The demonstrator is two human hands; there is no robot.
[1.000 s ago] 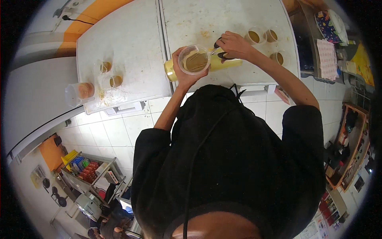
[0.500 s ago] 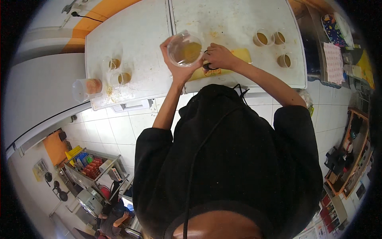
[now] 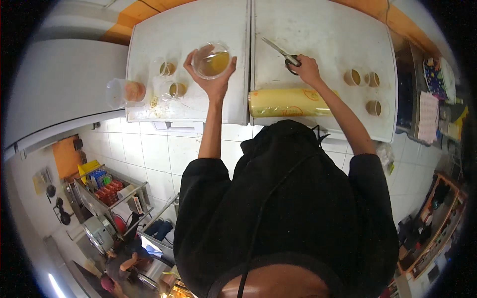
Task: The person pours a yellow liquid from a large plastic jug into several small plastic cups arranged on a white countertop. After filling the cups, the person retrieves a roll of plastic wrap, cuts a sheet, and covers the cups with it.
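Observation:
My left hand (image 3: 215, 82) is wrapped round a clear plastic cup (image 3: 211, 63) with yellowish-brown contents, held above the left part of the white worktop (image 3: 223, 20). Black-handled scissors (image 3: 285, 53) are gripped by the handles in my right hand (image 3: 308, 70), their blades pointing to the far left. Just nearer than that hand lies a roll of cling film (image 3: 283, 104) along the front edge. Two small cups with brownish contents, one farther cup (image 3: 167, 68) and one nearer cup (image 3: 176, 90), stand left of my left hand.
A translucent tub (image 3: 117, 93) stands at the left end. Three more cups, including a front cup (image 3: 373, 108), are on the right side. A seam (image 3: 252, 44) divides the two white tops. Another person (image 3: 124, 265) is at the lower left, beyond a metal rack (image 3: 107, 186).
My left hand has moved left with the cup, away from the roll. My right hand has shifted right and swung the scissors into plain view. The whole view has turned somewhat.

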